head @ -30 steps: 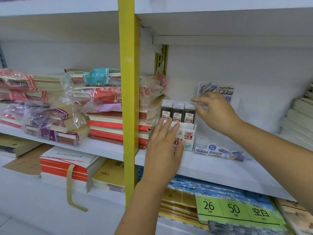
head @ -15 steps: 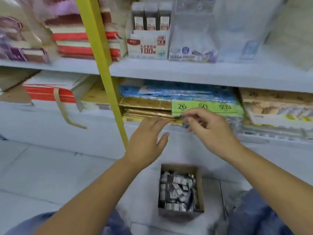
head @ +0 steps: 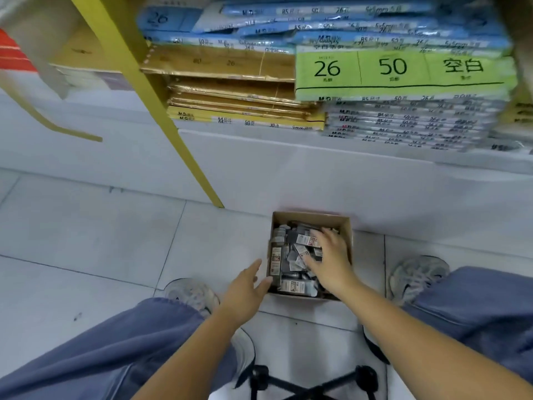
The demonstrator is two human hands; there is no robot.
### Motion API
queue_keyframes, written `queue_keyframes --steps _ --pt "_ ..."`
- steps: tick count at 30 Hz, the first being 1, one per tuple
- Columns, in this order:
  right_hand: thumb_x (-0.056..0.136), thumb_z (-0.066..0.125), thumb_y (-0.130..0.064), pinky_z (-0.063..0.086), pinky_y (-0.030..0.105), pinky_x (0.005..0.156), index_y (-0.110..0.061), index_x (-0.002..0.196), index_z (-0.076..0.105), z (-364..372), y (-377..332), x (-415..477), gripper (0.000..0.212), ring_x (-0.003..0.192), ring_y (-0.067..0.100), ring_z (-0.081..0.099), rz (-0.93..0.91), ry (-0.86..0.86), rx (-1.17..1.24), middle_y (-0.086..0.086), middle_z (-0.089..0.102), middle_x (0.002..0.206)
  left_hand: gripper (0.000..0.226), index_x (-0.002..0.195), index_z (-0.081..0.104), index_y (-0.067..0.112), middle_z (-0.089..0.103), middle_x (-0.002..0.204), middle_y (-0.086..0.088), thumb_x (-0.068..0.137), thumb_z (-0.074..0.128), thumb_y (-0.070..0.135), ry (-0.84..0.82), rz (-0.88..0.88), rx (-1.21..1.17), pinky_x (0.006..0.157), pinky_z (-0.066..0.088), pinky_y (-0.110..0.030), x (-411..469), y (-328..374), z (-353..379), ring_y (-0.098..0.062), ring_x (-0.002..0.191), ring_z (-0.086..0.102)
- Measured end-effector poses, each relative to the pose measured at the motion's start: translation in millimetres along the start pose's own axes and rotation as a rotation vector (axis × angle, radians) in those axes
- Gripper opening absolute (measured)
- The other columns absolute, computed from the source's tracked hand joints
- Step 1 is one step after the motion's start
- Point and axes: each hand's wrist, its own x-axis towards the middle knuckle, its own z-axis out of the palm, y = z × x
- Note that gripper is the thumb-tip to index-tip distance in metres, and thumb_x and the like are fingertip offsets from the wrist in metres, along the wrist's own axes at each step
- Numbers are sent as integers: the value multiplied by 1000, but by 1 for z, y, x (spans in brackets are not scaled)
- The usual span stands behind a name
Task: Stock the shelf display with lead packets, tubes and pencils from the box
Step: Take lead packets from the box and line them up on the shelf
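Observation:
A small brown cardboard box [head: 311, 216] stands on the tiled floor between my feet, against the base of the shelf. It is filled with several dark lead packets [head: 284, 256] with white and red labels, lying jumbled. My right hand [head: 331, 259] is inside the box, its fingers spread over the packets on the right side. My left hand [head: 245, 288] hovers beside the box's left wall with straight fingers and holds nothing; its fingertips are near the wall. The upper shelf display is out of view.
A yellow upright post [head: 150, 90] slants down to the floor left of the box. The bottom shelf holds stacked gold paper packs [head: 230, 90] and a green-labelled pack stack [head: 398, 73]. My shoes [head: 415, 277] flank the box; a black stool base [head: 311, 383] is below.
My view dropped from the shelf display to the floor. Both hands came down from the shelf; the right went into the box and the left reached its left side.

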Motion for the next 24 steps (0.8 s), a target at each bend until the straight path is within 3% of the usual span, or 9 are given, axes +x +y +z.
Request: queue_keyframes --steps 4,7,11,13,16,20,24 --pt "89 66 -37 15 36 120 -14 149 28 13 9 24 75 144 24 18 75 20 -39 5 28 155 52 153 33 27 49 150 6 104 46 35 -30 40 -118 111 38 -31 5 4 3 -10 133 48" --pt "85 67 -45 20 36 116 -14 149 29 23 15 33 80 137 29 25 89 44 -145 7 35 149 45 150 39 29 54 145 7 105 46 28 -57 57 -202 112 40 -35 5 4 2 -10 130 52" --pt "82 62 -58 31 38 106 -21 144 37 22 16 47 77 124 28 33 35 25 -356 6 44 136 41 145 44 34 60 136 14 105 45 25 -66 70 -233 92 43 -6 3 4 1 -3 123 56" --pt "82 62 -58 30 38 104 -24 139 43 21 17 49 69 124 27 32 24 21 -367 5 43 134 38 140 45 41 61 132 19 105 45 26 -57 74 -250 85 42 -1 2 4 1 1 120 57" --pt "85 61 -54 28 40 105 -26 138 43 26 19 46 63 131 22 34 -15 -20 -368 -2 43 143 37 135 44 51 61 128 26 105 45 29 -50 77 -250 83 44 -3 1 6 0 7 116 57" --pt "80 67 -54 28 42 106 -28 145 32 22 21 48 78 134 22 35 -20 -65 -317 -3 42 146 40 141 46 42 62 130 21 105 45 26 -48 81 -268 88 45 -6 1 5 1 3 118 58" --pt "77 62 -66 27 39 96 -34 147 32 17 21 55 82 126 22 34 -95 -104 -517 -2 41 137 39 139 45 44 63 129 21 105 45 25 -56 79 -276 90 45 -16 1 5 1 4 115 59"
